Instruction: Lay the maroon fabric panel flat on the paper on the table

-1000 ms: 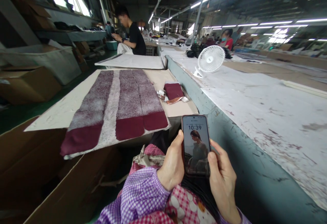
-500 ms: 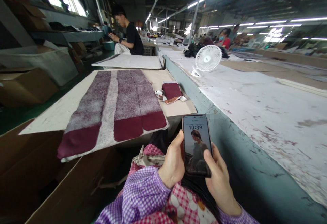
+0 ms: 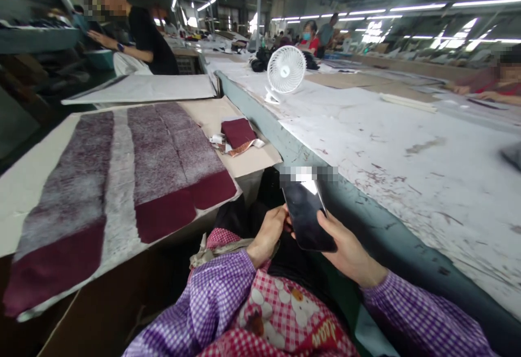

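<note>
Head view: I see both my hands holding a dark-screened smartphone over my lap, beside the grey table edge. My right hand cradles it from beneath, fingers wrapped round it; my left hand pinches its left edge. Maroon fabric strips lie on the board to my left.

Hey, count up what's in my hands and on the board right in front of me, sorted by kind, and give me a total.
Phone, held in left hand and right hand: 1
Long maroon fabric strips: 3
Small folded maroon piece: 1
Total: 5
</note>
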`<state>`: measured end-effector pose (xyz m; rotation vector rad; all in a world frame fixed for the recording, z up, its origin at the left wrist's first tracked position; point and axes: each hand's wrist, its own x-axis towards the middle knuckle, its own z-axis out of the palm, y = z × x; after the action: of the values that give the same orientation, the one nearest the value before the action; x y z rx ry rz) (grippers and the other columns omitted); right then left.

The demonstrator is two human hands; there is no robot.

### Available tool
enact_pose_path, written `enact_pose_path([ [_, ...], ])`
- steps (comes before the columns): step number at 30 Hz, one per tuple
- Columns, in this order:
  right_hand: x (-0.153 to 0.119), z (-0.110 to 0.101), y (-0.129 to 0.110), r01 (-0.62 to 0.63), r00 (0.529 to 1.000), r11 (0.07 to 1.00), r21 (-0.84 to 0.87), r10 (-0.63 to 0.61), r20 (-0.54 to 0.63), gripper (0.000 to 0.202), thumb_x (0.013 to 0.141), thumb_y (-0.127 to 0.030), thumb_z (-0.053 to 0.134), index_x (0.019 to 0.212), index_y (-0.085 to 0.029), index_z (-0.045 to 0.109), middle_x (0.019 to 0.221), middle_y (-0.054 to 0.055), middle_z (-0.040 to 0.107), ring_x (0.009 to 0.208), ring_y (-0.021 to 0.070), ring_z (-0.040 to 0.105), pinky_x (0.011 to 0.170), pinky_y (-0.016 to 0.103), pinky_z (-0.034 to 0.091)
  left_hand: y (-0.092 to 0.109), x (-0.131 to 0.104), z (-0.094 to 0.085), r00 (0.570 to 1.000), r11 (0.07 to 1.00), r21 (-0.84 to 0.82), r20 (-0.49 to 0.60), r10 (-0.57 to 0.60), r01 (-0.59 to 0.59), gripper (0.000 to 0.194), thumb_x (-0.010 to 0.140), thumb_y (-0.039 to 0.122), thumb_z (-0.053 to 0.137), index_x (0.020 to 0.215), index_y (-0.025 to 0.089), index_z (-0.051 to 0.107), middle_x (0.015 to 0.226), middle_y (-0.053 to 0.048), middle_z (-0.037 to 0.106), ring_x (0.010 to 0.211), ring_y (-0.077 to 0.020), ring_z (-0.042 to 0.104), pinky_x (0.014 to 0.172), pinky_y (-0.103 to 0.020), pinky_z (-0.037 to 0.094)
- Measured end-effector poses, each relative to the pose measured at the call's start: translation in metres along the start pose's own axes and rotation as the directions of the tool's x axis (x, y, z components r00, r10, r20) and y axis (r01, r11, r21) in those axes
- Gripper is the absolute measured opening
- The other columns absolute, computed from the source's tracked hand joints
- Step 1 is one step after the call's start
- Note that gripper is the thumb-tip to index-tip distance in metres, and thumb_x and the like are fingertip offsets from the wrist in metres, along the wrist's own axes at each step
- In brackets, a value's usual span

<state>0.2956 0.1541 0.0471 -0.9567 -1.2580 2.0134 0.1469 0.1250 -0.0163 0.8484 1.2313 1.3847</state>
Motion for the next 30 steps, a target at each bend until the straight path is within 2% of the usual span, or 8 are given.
enact_pose_path([
  [5, -0.019, -0.032, 0.005, -0.118, 0.991, 0.993, 0.021, 0.119, -0.061, 0.063, 0.076, -0.072, 0.072, 0.109, -0.018, 0.074, 0.096, 0.011, 0.073, 0.095, 0.0306, 0.07, 0.084, 0.047, 0.06, -0.036, 0.013, 0.014, 0.944, 0.937, 0.34, 0.328, -0.044, -0.074, 0.019, 0.082, 0.025, 0.047, 0.074, 0.021, 0.063, 0.075, -0.004, 0.063, 0.072, -0.0189, 0.057, 0.073, -0.031, 0.043],
  [7, -0.029, -0.048, 0.013, -0.187, 0.977, 0.981, 0.053, 0.191, -0.091, 0.069, 0.074, -0.077, 0.068, 0.103, -0.015, 0.077, 0.097, 0.013, 0.074, 0.099, 0.0329, 0.069, 0.087, 0.049, 0.059, -0.051, 0.019, 0.024, 0.843, 0.869, 0.447, 0.534, -0.068, -0.213, 0.02, 0.071, 0.014, 0.053, 0.067, 0.025, 0.069, 0.072, -0.002, 0.064, 0.07, -0.0202, 0.056, 0.074, -0.033, 0.043],
  [10, -0.046, -0.076, 0.028, -0.235, 0.96, 0.972, -0.016, 0.229, -0.159, 0.064, 0.082, -0.073, 0.064, 0.108, -0.017, 0.077, 0.11, 0.014, 0.073, 0.114, 0.0347, 0.065, 0.101, 0.053, 0.052, -0.068, 0.025, 0.039, 0.634, 0.779, 0.485, 0.759, -0.148, -0.399, 0.034, 0.059, 0.003, 0.058, 0.065, 0.032, 0.074, 0.07, 0.002, 0.065, 0.065, -0.0197, 0.053, 0.066, -0.031, 0.04],
  [12, -0.055, -0.093, 0.039, -0.207, 0.962, 0.969, -0.138, 0.176, -0.207, 0.059, 0.085, -0.068, 0.064, 0.12, -0.021, 0.074, 0.125, 0.012, 0.068, 0.128, 0.0335, 0.056, 0.114, 0.055, 0.038, -0.075, 0.027, 0.044, 0.512, 0.752, 0.459, 0.838, -0.188, -0.474, 0.039, 0.057, 0.0, 0.06, 0.069, 0.034, 0.075, 0.073, 0.003, 0.066, 0.066, -0.0195, 0.055, 0.063, -0.03, 0.038],
  [14, -0.059, -0.108, 0.047, -0.176, 0.971, 0.948, -0.264, 0.124, -0.202, 0.06, 0.087, -0.065, 0.065, 0.13, -0.024, 0.068, 0.14, 0.009, 0.059, 0.14, 0.0308, 0.045, 0.122, 0.053, 0.023, -0.078, 0.027, 0.041, 0.451, 0.742, 0.426, 0.873, -0.187, -0.518, 0.031, 0.062, 0.003, 0.064, 0.072, 0.031, 0.074, 0.076, 0.002, 0.065, 0.073, -0.0204, 0.058, 0.063, -0.03, 0.039],
  [17, -0.06, -0.121, 0.053, -0.199, 0.979, 0.902, -0.384, 0.164, -0.121, 0.064, 0.089, -0.064, 0.064, 0.138, -0.024, 0.063, 0.15, 0.009, 0.049, 0.145, 0.0291, 0.037, 0.124, 0.051, 0.016, -0.076, 0.023, 0.026, 0.478, 0.744, 0.394, 0.871, -0.115, -0.539, 0.013, 0.073, 0.011, 0.065, 0.073, 0.023, 0.07, 0.08, -0.002, 0.063, 0.082, -0.0207, 0.06, 0.073, -0.03, 0.044],
  [24, -0.068, -0.14, 0.046, -0.13, 0.952, 0.799, -0.587, 0.266, 0.151, 0.063, 0.089, -0.068, 0.06, 0.135, -0.024, 0.065, 0.139, 0.012, 0.059, 0.135, 0.0362, 0.049, 0.118, 0.061, 0.022, -0.062, 0.011, -0.007, 0.548, 0.795, 0.346, 0.836, -0.02, -0.499, 0.01, 0.085, 0.016, 0.06, 0.078, 0.02, 0.067, 0.09, -0.004, 0.066, 0.089, -0.0177, 0.063, 0.089, -0.027, 0.047],
  [30, -0.087, -0.138, 0.065, -0.019, 0.999, 0.791, -0.611, 0.045, 0.026, 0.074, 0.064, -0.088, 0.066, 0.105, -0.027, 0.08, 0.109, 0.015, 0.073, 0.109, 0.0465, 0.065, 0.104, 0.07, 0.033, -0.055, 0.011, 0.001, 0.534, 0.759, 0.364, 0.845, -0.026, -0.539, 0.009, 0.084, 0.01, 0.059, 0.079, 0.018, 0.062, 0.095, -0.006, 0.06, 0.093, -0.018, 0.059, 0.09, -0.027, 0.046],
])
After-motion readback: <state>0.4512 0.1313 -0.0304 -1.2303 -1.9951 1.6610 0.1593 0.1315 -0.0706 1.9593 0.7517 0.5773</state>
